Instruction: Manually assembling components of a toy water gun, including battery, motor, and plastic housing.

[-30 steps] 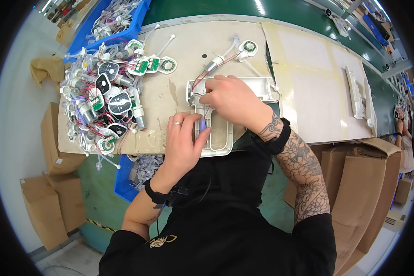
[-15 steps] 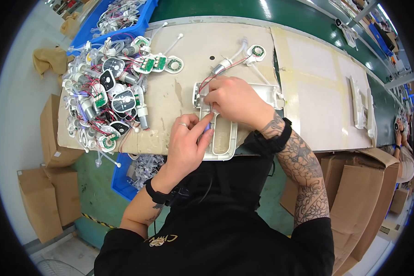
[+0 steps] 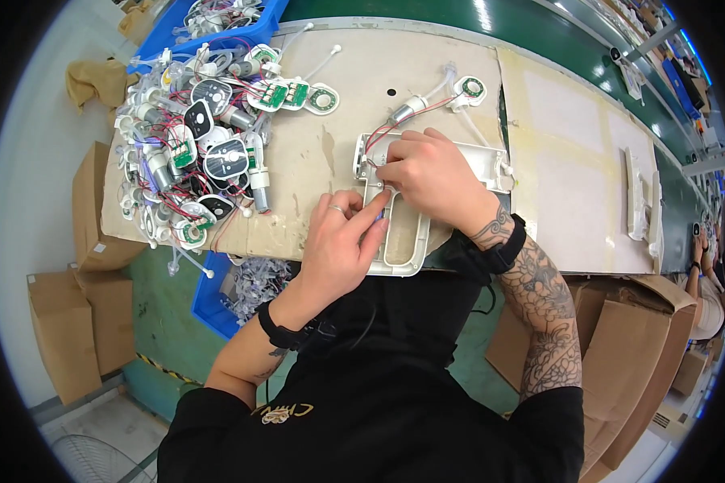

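Head view: nearest, we see a black shirt (image 3: 362,419) along the lower edge, then a blue tub (image 3: 209,302) of clear pieces, set below the left front of the table (image 3: 298,181). Over the table's near edge we find the left hand (image 3: 338,241), laid across the left rail of a white plastic housing (image 3: 420,241); its thumb and forefinger are slightly apart, tips at the rail, and we cannot tell whether they clamp anything. Close beside it, the right hand (image 3: 439,179) has its fingertips bunched near the housing's upper left corner, where red wires (image 3: 384,130) run in; we cannot make out whether they pinch those wires. The housing lies on the table before the person, its looped part toward the body. Just past it we see a grey motor (image 3: 408,110) and a round green circuit board (image 3: 471,88). To the left spreads a heap of similar parts (image 3: 221,157). Farther off we have a blue bin (image 3: 259,30) and, at the back, a long green surface (image 3: 411,8).
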Action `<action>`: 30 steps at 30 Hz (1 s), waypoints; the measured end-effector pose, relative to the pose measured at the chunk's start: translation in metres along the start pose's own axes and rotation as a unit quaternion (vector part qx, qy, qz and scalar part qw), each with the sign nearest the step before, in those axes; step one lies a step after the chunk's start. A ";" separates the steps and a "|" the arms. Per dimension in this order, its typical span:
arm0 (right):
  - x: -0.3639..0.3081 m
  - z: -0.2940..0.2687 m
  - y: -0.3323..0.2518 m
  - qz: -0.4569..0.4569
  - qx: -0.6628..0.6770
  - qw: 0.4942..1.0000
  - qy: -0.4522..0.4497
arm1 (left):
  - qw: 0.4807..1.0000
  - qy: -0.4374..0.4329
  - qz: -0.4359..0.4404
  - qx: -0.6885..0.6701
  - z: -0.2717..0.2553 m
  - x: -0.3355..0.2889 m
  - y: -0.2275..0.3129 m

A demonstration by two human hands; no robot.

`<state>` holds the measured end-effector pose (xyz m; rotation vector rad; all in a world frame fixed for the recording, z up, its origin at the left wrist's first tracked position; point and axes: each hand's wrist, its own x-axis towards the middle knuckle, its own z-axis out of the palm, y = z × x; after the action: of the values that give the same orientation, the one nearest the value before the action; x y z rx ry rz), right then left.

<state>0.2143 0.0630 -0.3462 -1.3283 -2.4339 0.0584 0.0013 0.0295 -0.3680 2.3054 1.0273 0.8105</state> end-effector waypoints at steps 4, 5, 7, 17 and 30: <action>0.004 -0.002 0.000 -0.002 -0.042 0.998 -0.039 | 0.999 -0.003 0.014 0.045 -0.003 0.002 0.001; 0.004 -0.004 -0.002 -0.002 -0.042 0.998 -0.038 | 0.999 -0.004 0.015 0.045 -0.004 0.002 0.002; 0.008 -0.007 -0.003 -0.010 -0.041 0.998 -0.045 | 0.999 -0.004 0.000 0.047 -0.006 0.005 0.004; -0.006 0.001 0.000 -0.010 0.020 0.999 0.044 | 0.999 -0.004 0.004 0.045 0.000 0.000 0.000; -0.006 -0.048 0.107 0.162 -0.046 0.980 0.110 | 1.000 0.005 0.018 0.020 0.001 0.000 -0.002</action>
<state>0.3189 0.1110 -0.3257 -1.6670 -2.0417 -0.1137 0.0011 0.0303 -0.3698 2.3612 1.0174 0.8245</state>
